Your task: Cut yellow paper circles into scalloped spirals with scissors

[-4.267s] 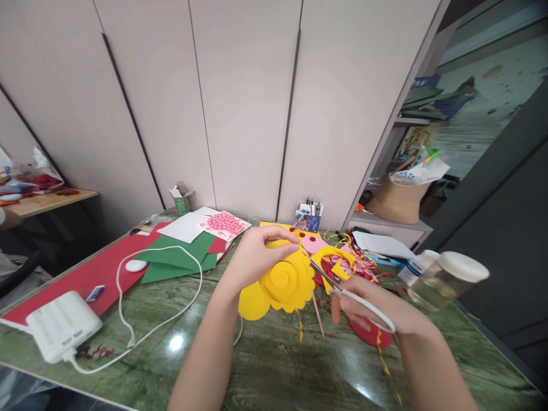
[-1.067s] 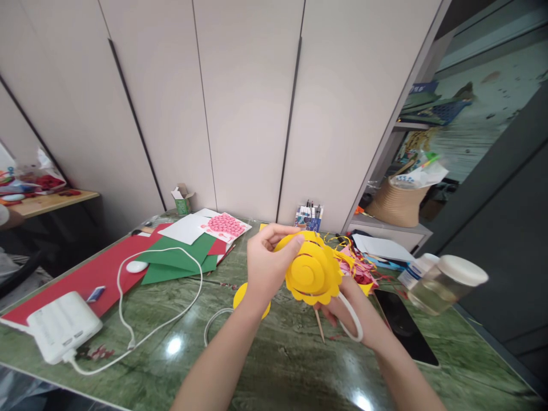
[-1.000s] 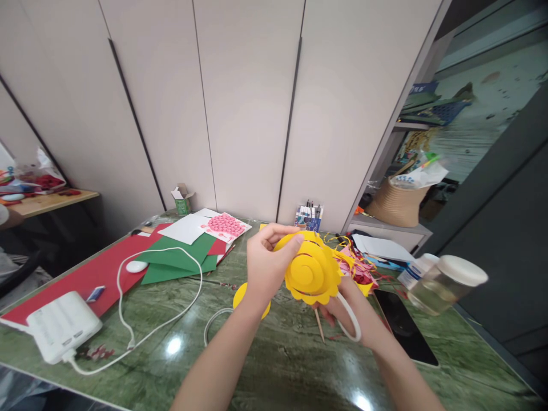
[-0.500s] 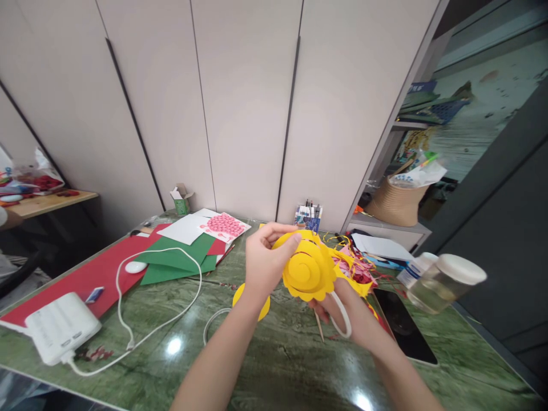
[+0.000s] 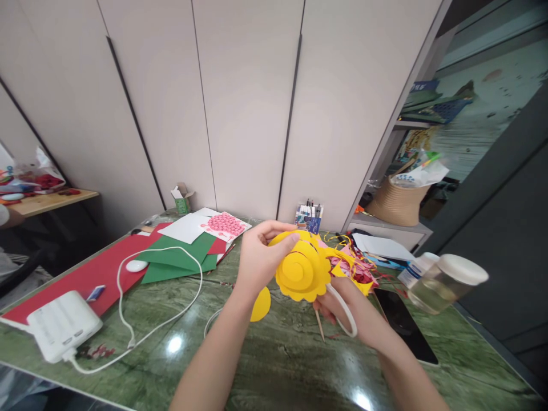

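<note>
My left hand (image 5: 257, 262) pinches the top edge of a yellow paper spiral with a scalloped rim (image 5: 299, 271), held up above the green marble table (image 5: 274, 365). My right hand (image 5: 351, 317) sits just below and right of the paper, fingers through the white handles of scissors (image 5: 342, 308). The blades are hidden behind the yellow paper. A loose yellow piece (image 5: 261, 304) hangs below my left wrist.
Red and green paper sheets (image 5: 171, 257), a white power bank (image 5: 62, 325) with its cable (image 5: 128, 331), a wooden stick (image 5: 319, 325), a black phone (image 5: 402, 331), a jar with a white lid (image 5: 445, 282), a pile of paper scraps (image 5: 355, 268) and a marker box (image 5: 308, 216) lie around.
Both hands have lifted the yellow spiral off the table and turned it. The scissors, once cutting at its upper right, now sit below and behind it.
</note>
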A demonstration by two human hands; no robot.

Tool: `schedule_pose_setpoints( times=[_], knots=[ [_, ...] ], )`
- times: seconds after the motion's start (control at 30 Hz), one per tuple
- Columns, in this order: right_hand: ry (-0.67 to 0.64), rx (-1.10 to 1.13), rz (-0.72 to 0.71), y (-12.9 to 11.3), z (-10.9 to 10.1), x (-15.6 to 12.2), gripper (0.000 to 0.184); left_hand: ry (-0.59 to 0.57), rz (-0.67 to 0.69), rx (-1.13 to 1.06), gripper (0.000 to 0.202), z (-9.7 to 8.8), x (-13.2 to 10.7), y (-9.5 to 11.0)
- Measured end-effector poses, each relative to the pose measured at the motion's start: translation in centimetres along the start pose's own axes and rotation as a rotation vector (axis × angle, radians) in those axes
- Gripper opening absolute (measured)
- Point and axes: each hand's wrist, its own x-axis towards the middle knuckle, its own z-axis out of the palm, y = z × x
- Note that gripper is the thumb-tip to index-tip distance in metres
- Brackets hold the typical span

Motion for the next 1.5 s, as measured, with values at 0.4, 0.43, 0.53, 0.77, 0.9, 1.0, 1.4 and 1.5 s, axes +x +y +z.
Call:
schedule_pose_setpoints(
  times=[0.4, 0.43, 0.53, 0.77, 0.9, 1.0, 1.4, 1.5],
  knots=[
    [-0.025, -0.083, 0.002, -0.8, -0.5, -0.1, 0.032, -0.105, -0.071, 0.080, 0.007, -0.8, 0.2, 0.5],
    [-0.020, -0.083, -0.006, -0.8, -0.4, -0.2, 0.033, -0.111, -0.074, 0.087, 0.007, -0.8, 0.2, 0.5],
    [-0.014, -0.095, -0.020, -0.7, -0.4, -0.2, 0.033, -0.121, -0.077, 0.102, 0.008, -0.9, 0.2, 0.5],
    [-0.036, -0.112, -0.007, -1.1, -0.6, -0.2, 0.030, -0.135, -0.051, 0.148, 0.010, -1.3, 0.3, 0.6],
    [-0.061, -0.141, 0.019, -1.2, -0.6, -0.2, 0.027, -0.167, -0.051, 0.194, 0.011, -1.8, 0.3, 1.1],
    [-0.081, -0.142, 0.029, -1.3, -0.6, -0.3, 0.025, -0.204, -0.041, 0.244, 0.011, -2.2, 0.4, 1.4],
    [-0.089, -0.117, 0.051, -1.4, -0.7, -0.3, 0.022, -0.217, -0.017, 0.274, 0.021, -2.9, 0.5, 1.5],
    [-0.094, -0.117, 0.053, -1.2, -0.8, -0.3, 0.023, -0.198, -0.012, 0.285, 0.019, -2.9, 0.5, 1.6]
  ],
)
